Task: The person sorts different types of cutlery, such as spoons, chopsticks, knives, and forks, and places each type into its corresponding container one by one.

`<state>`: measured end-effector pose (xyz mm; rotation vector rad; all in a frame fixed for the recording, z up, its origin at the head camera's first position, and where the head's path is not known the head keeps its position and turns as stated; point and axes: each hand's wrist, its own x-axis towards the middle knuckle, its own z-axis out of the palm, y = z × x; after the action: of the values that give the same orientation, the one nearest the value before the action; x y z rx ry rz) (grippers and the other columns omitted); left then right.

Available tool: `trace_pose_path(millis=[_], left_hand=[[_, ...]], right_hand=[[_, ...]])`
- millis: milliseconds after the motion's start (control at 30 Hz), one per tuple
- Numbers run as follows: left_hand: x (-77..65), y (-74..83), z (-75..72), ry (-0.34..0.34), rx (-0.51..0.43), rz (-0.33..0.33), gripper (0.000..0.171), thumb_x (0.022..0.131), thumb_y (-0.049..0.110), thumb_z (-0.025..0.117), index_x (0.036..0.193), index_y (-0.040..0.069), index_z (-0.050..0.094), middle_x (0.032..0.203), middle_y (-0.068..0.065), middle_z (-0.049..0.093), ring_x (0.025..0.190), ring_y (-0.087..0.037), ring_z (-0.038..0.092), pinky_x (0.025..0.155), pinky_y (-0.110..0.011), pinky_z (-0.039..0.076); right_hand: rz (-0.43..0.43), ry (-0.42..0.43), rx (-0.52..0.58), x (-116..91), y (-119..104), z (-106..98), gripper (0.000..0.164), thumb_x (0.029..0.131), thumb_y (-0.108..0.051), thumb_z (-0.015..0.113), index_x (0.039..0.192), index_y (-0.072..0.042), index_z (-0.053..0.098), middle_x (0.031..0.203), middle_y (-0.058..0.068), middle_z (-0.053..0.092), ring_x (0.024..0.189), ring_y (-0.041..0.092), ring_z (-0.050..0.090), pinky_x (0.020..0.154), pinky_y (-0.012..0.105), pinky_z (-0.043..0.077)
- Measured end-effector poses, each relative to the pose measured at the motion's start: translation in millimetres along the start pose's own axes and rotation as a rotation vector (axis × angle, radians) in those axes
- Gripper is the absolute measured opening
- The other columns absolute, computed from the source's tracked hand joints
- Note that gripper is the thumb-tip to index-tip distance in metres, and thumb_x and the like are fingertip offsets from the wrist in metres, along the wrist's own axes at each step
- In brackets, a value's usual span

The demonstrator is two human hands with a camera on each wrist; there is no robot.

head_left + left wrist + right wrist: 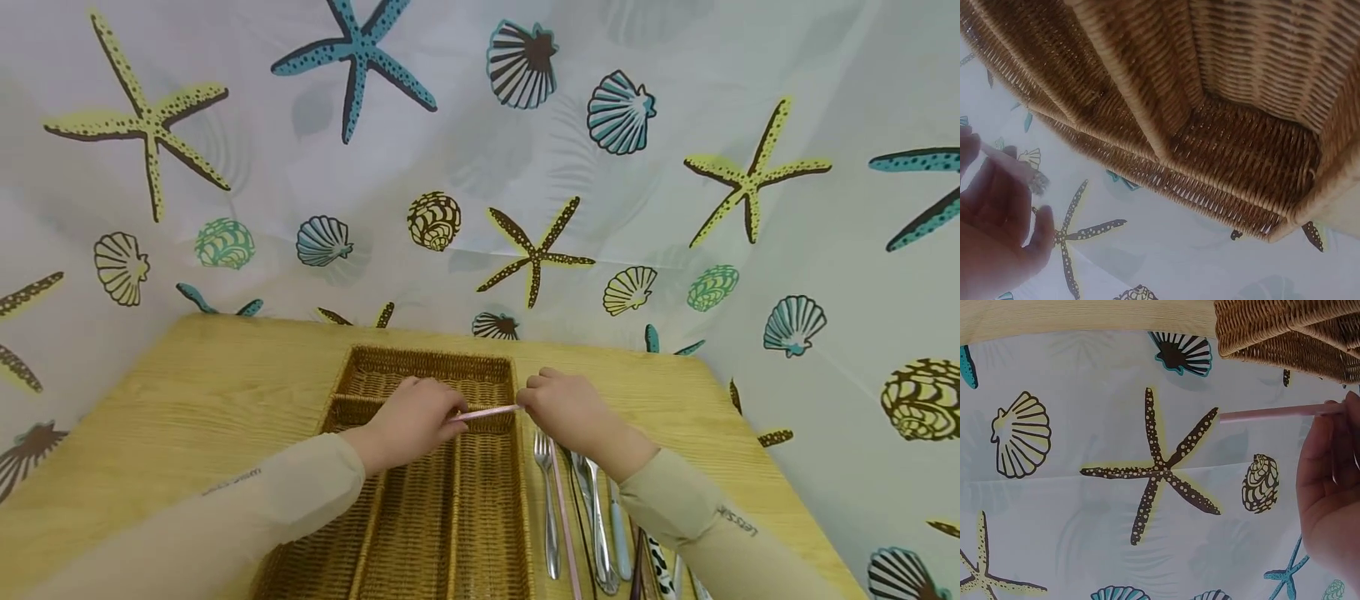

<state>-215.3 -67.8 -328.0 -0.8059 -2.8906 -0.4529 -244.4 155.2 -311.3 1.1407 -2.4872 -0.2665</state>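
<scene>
Above the upper right part of a wicker cutlery tray (pixel 525 483), both hands hold a slim pink chopstick (pixel 487 412) nearly level between them. My left hand (pixel 418 417) pinches one end with thumb and fingers. Beyond the tray's right rim, my right hand (pixel 573 412) grips the other end. In the left wrist view the chopstick (pixel 1013 165) has a speckled, shiny tip and crosses the fingers of the left hand (pixel 1004 219). The right wrist view shows the pink chopstick (pixel 1272 414) sticking out from the pinched fingers of the right hand (pixel 1332 469).
Right of the tray lie a fork (pixel 547 500), another pink chopstick (pixel 566 525), a spoon (pixel 600 533), a blue-handled utensil (pixel 620 533) and a black-and-white patterned handle (pixel 660 571). A shell-printed cloth (pixel 420 283) hangs behind the wooden table (pixel 255 375).
</scene>
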Motion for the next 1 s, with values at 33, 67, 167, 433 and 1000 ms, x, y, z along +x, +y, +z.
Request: trace_pose_path(millis=[33, 67, 167, 433, 1000], left_hand=[[1.6, -0.6, 0.6, 0.008, 0.010, 0.010, 0.015, 0.087, 0.028, 0.064, 0.096, 0.016, 0.070, 0.083, 0.005, 0.069, 0.081, -0.014, 0.062, 0.080, -0.038, 0.045], [3.2, -1.4, 0.2, 0.012, 0.019, 0.014, 0.013, 0.088, 0.026, 0.064, 0.094, 0.017, 0.070, 0.080, 0.006, 0.069, 0.078, -0.013, 0.062, 0.078, -0.036, 0.045], [9.1, -4.8, -4.7, 0.017, 0.034, 0.025, 0.011, 0.088, 0.020, 0.063, 0.092, 0.015, 0.072, 0.082, 0.003, 0.070, 0.076, -0.013, 0.064, 0.075, -0.034, 0.051], [25.5, -31.4, -14.0, -0.027, 0.119, -0.037, 0.012, 0.090, 0.016, 0.060, 0.095, 0.014, 0.071, 0.088, -0.001, 0.071, 0.078, -0.015, 0.066, 0.073, -0.033, 0.054], [40.1, -105.9, 0.9, -0.174, 0.168, -0.117, 0.022, 0.091, 0.003, 0.053, 0.071, 0.008, 0.062, 0.062, 0.001, 0.049, 0.057, -0.012, 0.033, 0.054, -0.027, 0.028]], right_hand=[[0.011, 0.001, 0.006, 1.2, -1.7, 0.4, 0.007, 0.083, -0.014, 0.067, 0.081, -0.017, 0.072, 0.070, -0.005, 0.062, 0.063, 0.010, 0.050, 0.050, 0.018, 0.042], [0.022, 0.003, 0.009, 2.5, -2.8, 0.6, 0.007, 0.083, -0.013, 0.066, 0.080, -0.017, 0.071, 0.070, -0.005, 0.061, 0.063, 0.010, 0.050, 0.049, 0.018, 0.041], [0.039, 0.018, 0.017, 5.6, -4.0, -0.7, 0.007, 0.083, -0.013, 0.066, 0.080, -0.016, 0.071, 0.069, -0.005, 0.061, 0.062, 0.010, 0.050, 0.048, 0.018, 0.039], [0.115, 0.134, -0.005, 0.0, 5.3, -2.5, 0.016, 0.083, -0.028, 0.069, 0.088, -0.013, 0.068, 0.081, 0.000, 0.066, 0.071, 0.015, 0.057, 0.053, 0.025, 0.045], [0.236, 0.178, 0.004, -38.6, 32.4, 5.1, 0.014, 0.081, -0.026, 0.070, 0.076, -0.013, 0.066, 0.071, 0.000, 0.063, 0.064, 0.015, 0.055, 0.049, 0.026, 0.043]])
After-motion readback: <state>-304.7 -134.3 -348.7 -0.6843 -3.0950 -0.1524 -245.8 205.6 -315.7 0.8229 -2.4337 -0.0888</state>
